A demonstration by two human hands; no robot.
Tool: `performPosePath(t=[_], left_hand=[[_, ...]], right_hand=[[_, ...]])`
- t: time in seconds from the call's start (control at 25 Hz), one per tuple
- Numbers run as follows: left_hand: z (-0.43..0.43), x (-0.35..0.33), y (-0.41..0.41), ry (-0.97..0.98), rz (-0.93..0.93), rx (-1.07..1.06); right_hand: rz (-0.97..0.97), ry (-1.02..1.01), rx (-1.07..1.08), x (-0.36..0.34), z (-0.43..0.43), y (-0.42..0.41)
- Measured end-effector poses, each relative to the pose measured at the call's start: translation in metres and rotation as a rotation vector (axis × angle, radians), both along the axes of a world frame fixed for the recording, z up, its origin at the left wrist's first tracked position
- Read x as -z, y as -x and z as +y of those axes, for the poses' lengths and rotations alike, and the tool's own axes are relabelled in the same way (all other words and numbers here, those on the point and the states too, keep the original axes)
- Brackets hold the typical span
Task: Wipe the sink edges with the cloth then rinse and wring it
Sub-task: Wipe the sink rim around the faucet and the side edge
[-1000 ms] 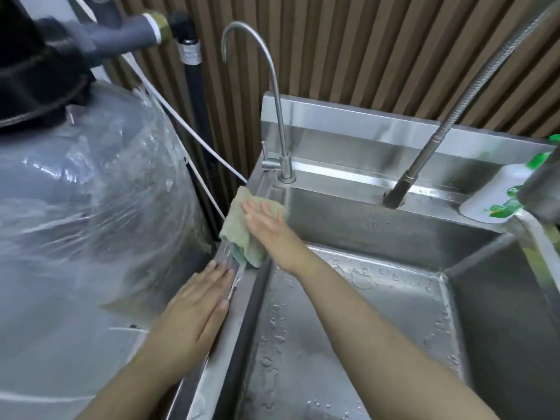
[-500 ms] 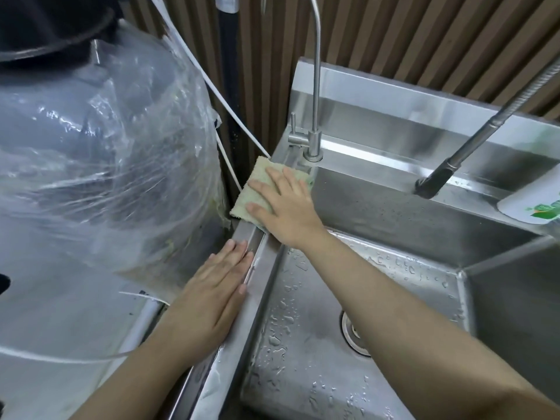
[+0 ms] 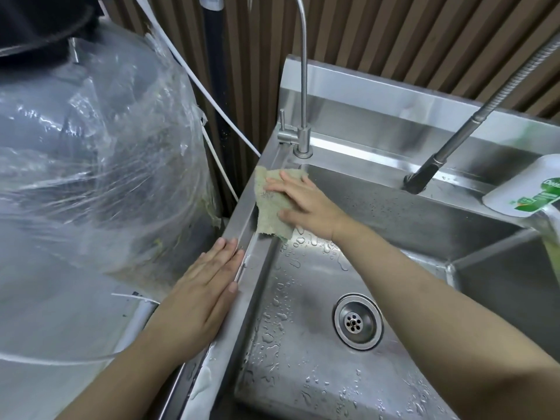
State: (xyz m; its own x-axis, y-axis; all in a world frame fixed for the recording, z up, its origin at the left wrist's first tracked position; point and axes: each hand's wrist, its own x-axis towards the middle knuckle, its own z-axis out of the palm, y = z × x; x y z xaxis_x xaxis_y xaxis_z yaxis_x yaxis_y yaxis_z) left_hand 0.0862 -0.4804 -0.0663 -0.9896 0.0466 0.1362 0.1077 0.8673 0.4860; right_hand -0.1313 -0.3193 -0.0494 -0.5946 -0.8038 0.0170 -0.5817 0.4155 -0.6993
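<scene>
Our right hand (image 3: 306,204) lies flat with the fingers spread, its grip apart, pressing the green-beige cloth (image 3: 270,204) down onto the sink's left rim (image 3: 242,207) near the far corner, at about 11 o'clock from the drain (image 3: 358,321). The cloth drapes over the rim's inner lip and hangs a little into the basin. Our left hand (image 3: 201,294) rests palm down, grip open and holding nothing, on the same rim at 7 o'clock from the cloth, well apart from it. At 1 o'clock from the cloth stands the slim gooseneck tap (image 3: 303,95). The pull-out sprayer (image 3: 421,177) hangs at 3 o'clock. Water droplets speckle the basin floor (image 3: 291,344).
</scene>
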Motion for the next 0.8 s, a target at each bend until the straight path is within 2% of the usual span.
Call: performPosePath(t=[0.08,0.12,0.2,0.36,0.48,0.56,0.72,0.8], left_hand=[[0.0,0.0,-0.001,-0.008,-0.007,-0.001],[0.0,-0.001,-0.001,-0.014,-0.011,-0.004],[0.001,-0.002,0.0,-0.01,-0.014,-0.003],[-0.001,-0.001,0.001,-0.002,-0.022,-0.005],[0.0,-0.001,0.001,-0.005,-0.02,-0.013],[0.001,0.0,0.0,-0.007,-0.013,-0.014],[-0.001,0.001,-0.001,0.008,-0.025,-0.014],[-0.003,0.0,0.002,0.039,-0.022,-0.006]], right_hand=[[-0.076,-0.015,0.223,-0.001,-0.022,-0.008],[-0.044,-0.065,0.319,0.0,-0.04,-0.021],[0.089,-0.153,0.363,0.008,-0.063,-0.043],[0.249,-0.202,0.131,0.01,-0.056,0.005],[0.322,-0.271,0.168,0.008,-0.072,0.045],[0.36,-0.29,0.145,0.008,-0.075,0.026],[0.325,-0.064,-0.176,0.018,-0.034,-0.021],[0.305,-0.043,-0.178,0.016,-0.032,0.004]])
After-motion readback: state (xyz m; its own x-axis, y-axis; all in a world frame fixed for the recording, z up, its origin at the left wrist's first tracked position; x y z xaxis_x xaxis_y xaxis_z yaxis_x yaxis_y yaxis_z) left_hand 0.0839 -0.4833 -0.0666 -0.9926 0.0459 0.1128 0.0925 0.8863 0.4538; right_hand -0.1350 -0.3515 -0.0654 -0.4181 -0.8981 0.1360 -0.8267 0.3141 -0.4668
